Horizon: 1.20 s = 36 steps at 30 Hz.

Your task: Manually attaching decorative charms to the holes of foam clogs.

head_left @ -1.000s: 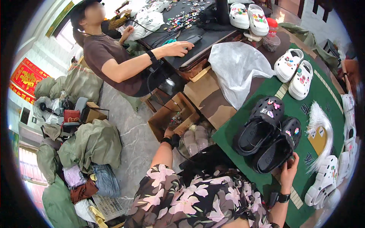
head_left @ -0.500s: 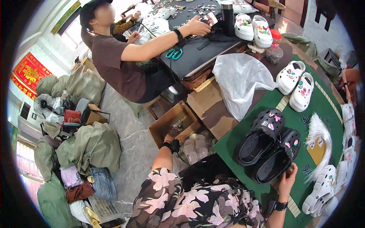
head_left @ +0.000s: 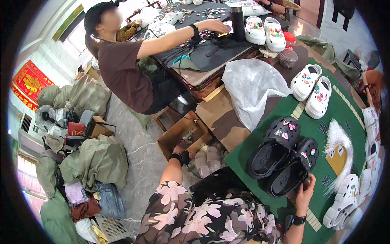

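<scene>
A pair of black clogs with colourful charms lies side by side on the green mat. My right hand rests at the heel of the nearer clog, fingers extended and touching or almost touching its edge. Down to the left, my left hand reaches into an open cardboard box beside a small pile of colourful charms. Its fingers are too small and partly hidden to read. Clear plastic-looking shoe shapes stand next to the box.
White clogs with charms stand farther along the mat; more line its right side. White strands lie on the mat. A white sheet drapes nearby. A co-worker sits at the dark table; green sacks fill the left.
The co-worker's outstretched hand has lowered the phone to the tabletop near the black tumbler. Both my hands stay in about the same places. The whole view has shifted slightly.
</scene>
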### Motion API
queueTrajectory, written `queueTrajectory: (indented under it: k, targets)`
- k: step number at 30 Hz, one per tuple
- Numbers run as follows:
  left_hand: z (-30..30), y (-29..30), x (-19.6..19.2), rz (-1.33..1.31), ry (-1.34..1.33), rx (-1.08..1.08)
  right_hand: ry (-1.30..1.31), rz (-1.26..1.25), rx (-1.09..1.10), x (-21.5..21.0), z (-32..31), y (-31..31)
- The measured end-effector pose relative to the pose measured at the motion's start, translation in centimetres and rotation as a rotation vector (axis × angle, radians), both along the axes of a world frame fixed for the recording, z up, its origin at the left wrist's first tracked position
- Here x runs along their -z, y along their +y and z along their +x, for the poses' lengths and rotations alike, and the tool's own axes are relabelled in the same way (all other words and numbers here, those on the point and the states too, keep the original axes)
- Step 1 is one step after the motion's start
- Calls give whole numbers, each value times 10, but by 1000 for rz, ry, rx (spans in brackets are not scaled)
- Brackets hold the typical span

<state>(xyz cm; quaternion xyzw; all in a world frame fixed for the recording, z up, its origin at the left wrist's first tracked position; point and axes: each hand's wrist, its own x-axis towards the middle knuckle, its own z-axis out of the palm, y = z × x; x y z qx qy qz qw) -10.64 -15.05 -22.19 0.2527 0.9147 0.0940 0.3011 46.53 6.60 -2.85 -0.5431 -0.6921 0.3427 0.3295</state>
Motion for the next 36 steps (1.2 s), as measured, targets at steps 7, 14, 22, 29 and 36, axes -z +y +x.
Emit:
queueTrajectory:
  k: [7, 14, 22, 29, 36]
  targets:
    - [-63, -91, 105, 110, 94, -302, 58, -64, -83, 3, -7, 13]
    - [-33, -76, 120, -58, 86, 81, 42, -92, -35, -2, -4, 6]
    - [-15, -58, 101, -42, 135, 24, 35, 15, -49, 8, 1, 4]
    - [-6, -39, 45, -64, -68, -134, 67, -95, -32, 8, 8, 4]
    - [46, 27, -20, 661, 398, -184, -4, -25, -64, -16, -5, 6]
